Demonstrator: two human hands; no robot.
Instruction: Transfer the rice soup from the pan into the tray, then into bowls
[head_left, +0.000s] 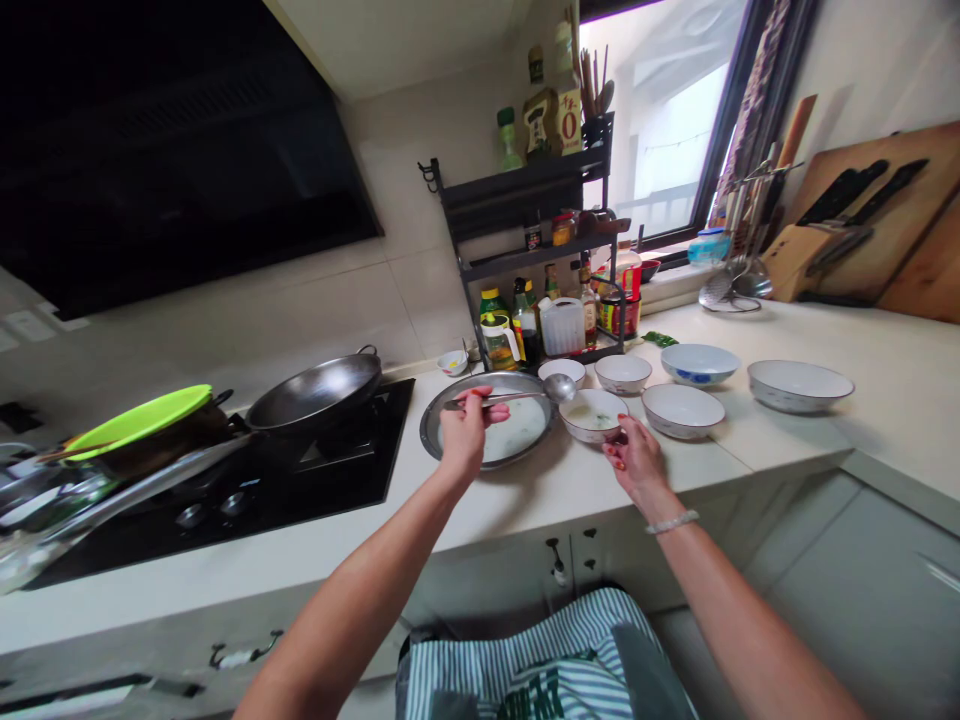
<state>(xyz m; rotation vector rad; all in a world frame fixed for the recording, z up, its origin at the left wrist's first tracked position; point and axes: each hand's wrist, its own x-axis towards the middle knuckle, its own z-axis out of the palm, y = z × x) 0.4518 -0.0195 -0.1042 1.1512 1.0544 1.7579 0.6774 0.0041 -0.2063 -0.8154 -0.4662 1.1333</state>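
Observation:
My left hand [466, 425] is closed round the handle of a metal ladle [559, 388], whose head hangs at the left rim of a small white bowl. That bowl [581, 432] holds some pale liquid with green bits in it. At its right rim, my right hand [636, 455] grips the edge between thumb and fingers. Below the ladle handle stands a wide metal basin [435, 440] of whitish soup-like liquid. Close by on the counter are more white bowls, among them one behind [624, 376] and one to the right [684, 412].
A wok [319, 390] and a pot with a lime-green basket [142, 420] sit on the black stove [352, 480] at left. A black rack [517, 260] of bottles stands behind the bowls. At right are hanging ladles, a knife block [802, 258] and cutting boards [900, 220].

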